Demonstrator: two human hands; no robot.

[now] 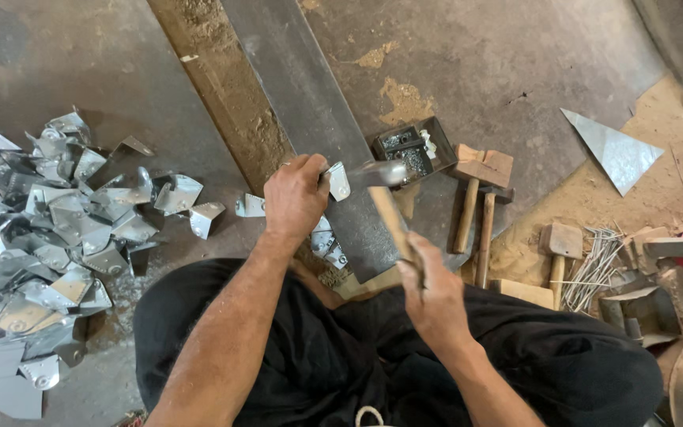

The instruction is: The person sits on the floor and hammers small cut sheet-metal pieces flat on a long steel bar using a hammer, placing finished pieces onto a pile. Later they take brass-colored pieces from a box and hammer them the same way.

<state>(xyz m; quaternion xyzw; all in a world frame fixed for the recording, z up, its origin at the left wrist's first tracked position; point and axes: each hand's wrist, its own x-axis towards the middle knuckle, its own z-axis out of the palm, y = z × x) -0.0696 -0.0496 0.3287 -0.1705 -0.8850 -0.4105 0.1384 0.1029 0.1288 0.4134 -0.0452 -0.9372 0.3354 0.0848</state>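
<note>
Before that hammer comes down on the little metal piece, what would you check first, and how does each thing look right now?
1. Left hand grips the bent metal piece: ok.
2. Piece rests on the steel bar: ok.
3. Right hand holds the hammer by its wooden handle: ok.
4. Fingers away from the hammer head: not ok, the head is right beside the left hand.
5. Hammer head tight on handle: cannot tell.
6. Box of small parts away from the strike spot: not ok, it sits close by.

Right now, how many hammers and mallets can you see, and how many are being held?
Hammer held in the right hand: 1
Mallets lying on the floor: 3
Total: 4
</note>
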